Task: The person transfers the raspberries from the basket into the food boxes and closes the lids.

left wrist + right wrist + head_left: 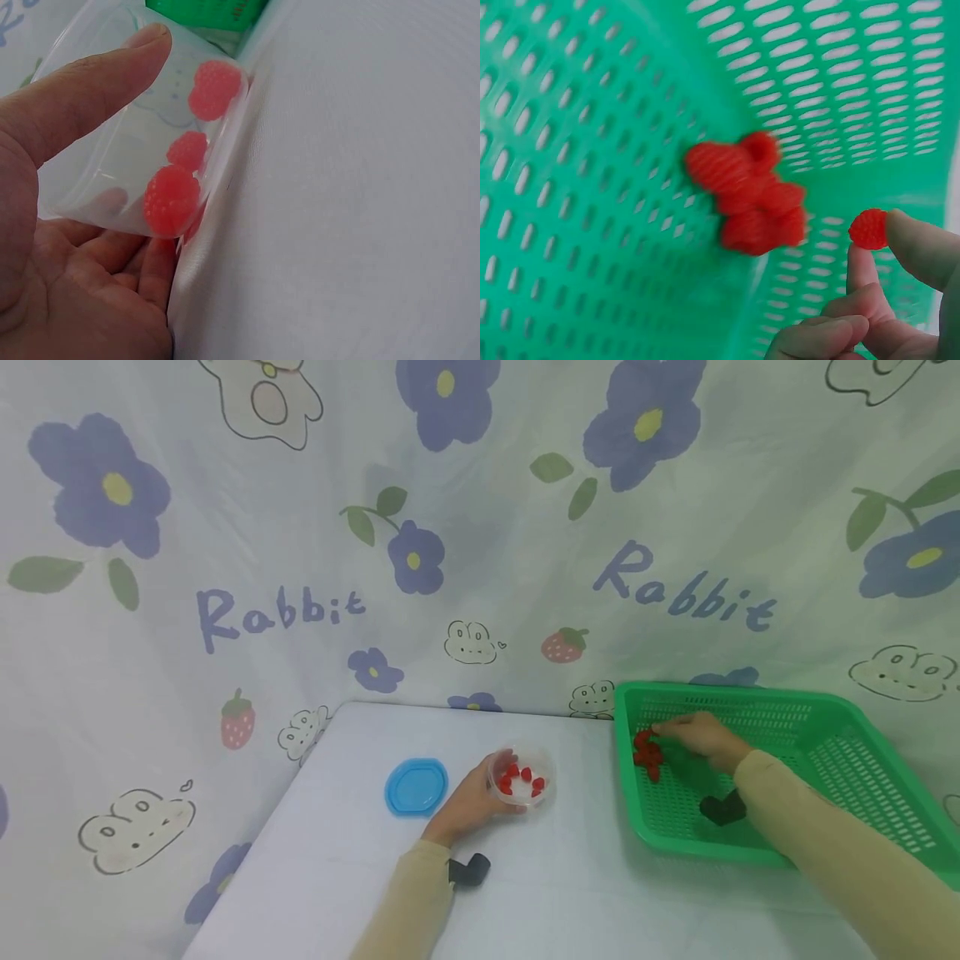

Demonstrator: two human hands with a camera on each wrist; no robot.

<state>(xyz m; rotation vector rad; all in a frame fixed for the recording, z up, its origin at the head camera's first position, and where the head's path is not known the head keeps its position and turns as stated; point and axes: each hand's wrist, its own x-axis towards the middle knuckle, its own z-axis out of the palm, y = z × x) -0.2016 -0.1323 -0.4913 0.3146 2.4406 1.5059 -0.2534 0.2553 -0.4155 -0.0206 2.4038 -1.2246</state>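
My left hand [474, 797] grips a clear plastic cup [543, 758] that stands on the white table. In the left wrist view the thumb lies across the cup's wall and the other fingers are on its far side. Several red raspberries [172, 201] lie in the bottom of the cup. Over at the green basket, my right hand [701, 735] reaches inside, near the left wall. Between thumb and index fingertip it pinches one raspberry [868, 229], plainest in the right wrist view. Beside that hand a cluster of raspberries [742, 195] rests in the basket's corner.
The green basket [632, 810] with slotted walls stands at the table's right side. A blue lid [417, 787] lies flat to the left of the cup. Behind the table hangs a patterned curtain [480, 585] with flowers and rabbits.
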